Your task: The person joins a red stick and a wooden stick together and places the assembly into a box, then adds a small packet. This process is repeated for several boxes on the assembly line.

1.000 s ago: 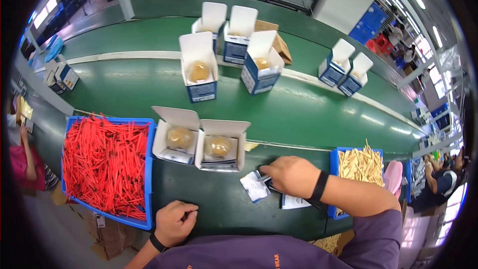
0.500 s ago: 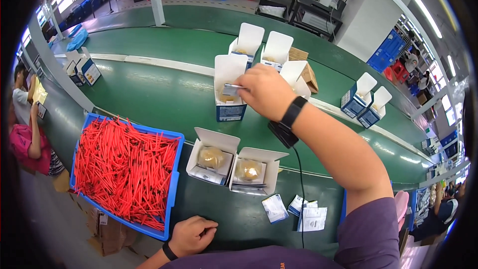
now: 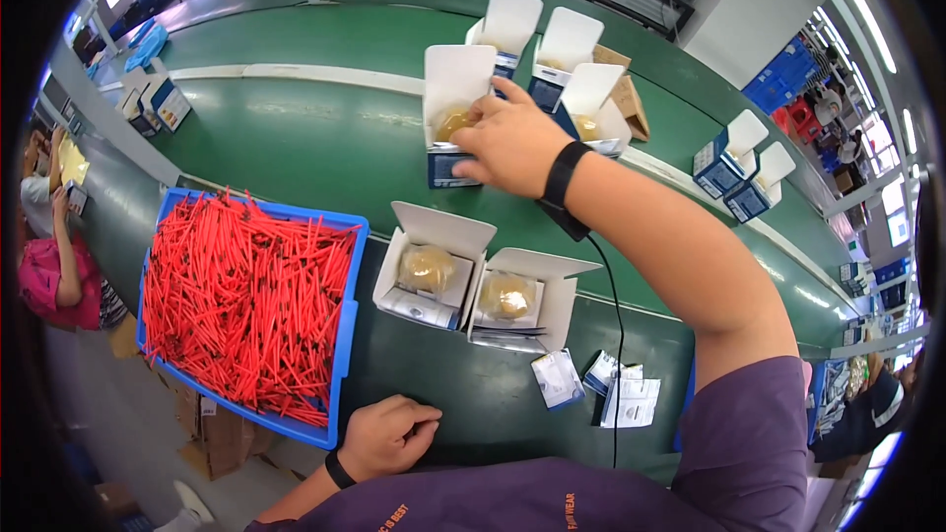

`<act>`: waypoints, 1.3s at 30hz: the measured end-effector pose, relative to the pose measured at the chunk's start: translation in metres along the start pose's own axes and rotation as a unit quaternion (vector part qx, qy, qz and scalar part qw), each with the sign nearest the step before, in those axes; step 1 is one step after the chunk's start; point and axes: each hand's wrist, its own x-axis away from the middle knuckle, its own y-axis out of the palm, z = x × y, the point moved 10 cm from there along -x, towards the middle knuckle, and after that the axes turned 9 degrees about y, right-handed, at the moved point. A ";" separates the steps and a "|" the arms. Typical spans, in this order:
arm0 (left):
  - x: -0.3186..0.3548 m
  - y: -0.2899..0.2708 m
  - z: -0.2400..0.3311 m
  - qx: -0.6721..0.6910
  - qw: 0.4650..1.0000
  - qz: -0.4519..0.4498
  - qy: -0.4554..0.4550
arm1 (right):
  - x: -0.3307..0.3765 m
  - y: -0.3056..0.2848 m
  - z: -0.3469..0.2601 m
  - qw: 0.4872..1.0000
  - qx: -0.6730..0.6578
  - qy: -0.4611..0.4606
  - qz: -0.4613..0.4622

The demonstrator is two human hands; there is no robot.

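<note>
Green worktop lay under the curled left hand, a pillar beyond the part-open right hand; holds unclear.

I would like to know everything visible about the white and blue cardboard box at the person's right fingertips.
The white and blue cardboard box stands upright on the green work surface, open, with its white lid raised at the back. The lower front wall is dark blue with pale printing. Inside sits a rounded, yellowish-brown object, partly hidden. The person's bare right hand covers the box's right front, fingers at the opening; whether they touch box or contents cannot be told.
</note>
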 end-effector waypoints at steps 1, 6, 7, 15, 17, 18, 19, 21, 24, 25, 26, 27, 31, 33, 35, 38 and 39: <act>-0.001 0.000 -0.001 -0.002 1.000 -0.003 0.005 | 0.004 0.007 0.001 0.999 0.026 0.008 -0.024; -0.002 0.003 0.003 -0.014 0.999 -0.007 0.031 | 0.011 -0.006 0.016 0.993 0.047 0.039 -0.100; 0.001 0.000 0.004 -0.021 1.000 0.003 0.022 | 0.016 -0.020 0.021 0.992 0.056 0.048 -0.100; 0.000 -0.001 -0.001 -0.044 0.998 0.031 0.009 | 0.113 -0.185 0.117 0.976 0.056 0.207 0.040; 0.000 0.001 -0.002 -0.048 0.998 0.032 0.006 | 0.151 -0.163 0.165 0.954 0.098 0.280 -0.048; 0.000 0.001 -0.001 -0.048 0.998 0.031 0.012 | 0.169 -0.143 0.188 0.941 0.115 0.305 -0.088; 0.002 0.001 -0.002 -0.047 0.998 0.033 0.012 | 0.186 -0.121 0.209 0.924 0.122 0.340 -0.127; 0.005 0.001 -0.003 -0.046 0.998 0.038 0.008 | 0.210 -0.084 0.235 0.905 0.129 0.372 -0.164; 0.007 0.001 -0.001 -0.059 0.998 0.032 0.019 | 0.232 -0.044 0.253 0.886 0.139 0.400 -0.190; 0.007 0.002 -0.001 -0.062 0.997 0.023 0.024 | 0.235 -0.040 0.257 0.891 0.154 0.388 -0.178; 0.002 0.005 -0.006 -0.060 0.998 0.017 0.022 | 0.240 -0.037 0.261 0.894 0.168 0.378 -0.169; -0.006 0.008 -0.008 -0.072 0.997 0.012 0.040 | 0.248 -0.030 0.261 0.897 0.179 0.369 -0.164; -0.002 0.005 -0.006 -0.094 0.995 -0.027 0.016 | 0.215 -0.114 0.186 0.940 0.141 0.300 -0.083; 0.005 0.005 -0.002 -0.056 0.998 -0.019 -0.035 | 0.225 -0.122 0.119 0.945 -0.008 0.281 -0.165; -0.004 -0.002 -0.002 -0.031 0.997 0.009 -0.068 | 0.252 -0.105 0.048 0.914 -0.168 0.260 -0.263; -0.021 0.018 0.013 -0.020 0.996 -0.075 -0.050 | 0.325 -0.087 -0.032 0.894 -0.199 0.288 -0.278; -0.027 0.021 0.020 -0.019 0.996 -0.072 -0.042 | 0.339 -0.083 -0.044 0.896 -0.192 0.290 -0.275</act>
